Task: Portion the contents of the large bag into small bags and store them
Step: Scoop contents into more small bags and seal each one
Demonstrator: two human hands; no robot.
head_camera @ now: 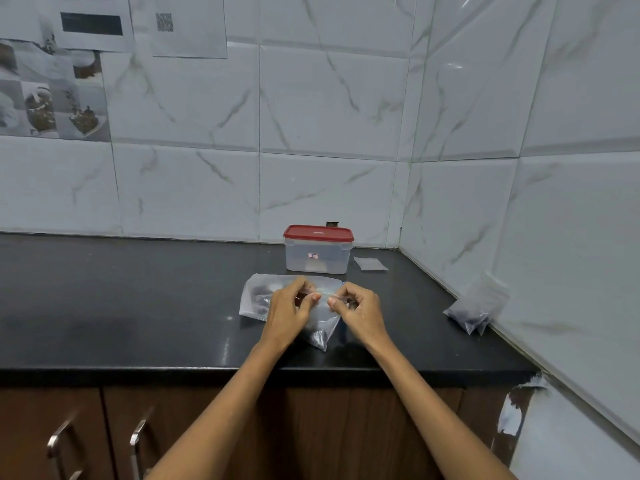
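Observation:
A small clear bag [320, 332] with dark contents at its bottom hangs over the black counter [138, 299]. My left hand [289, 308] and my right hand [358, 311] each pinch its top strip. Behind it the large clear bag [258, 294] lies flat with some dark contents showing. A clear storage box with a red lid [317, 249] stands shut just beyond. Small filled bags [476, 308] lean against the right wall. Flat empty small bags [370, 263] lie to the right of the box.
Tiled walls close the back and right sides of the counter. Papers with pictures hang on the wall at upper left [52, 88]. Brown cabinet doors with metal handles [59, 441] sit below the counter's front edge.

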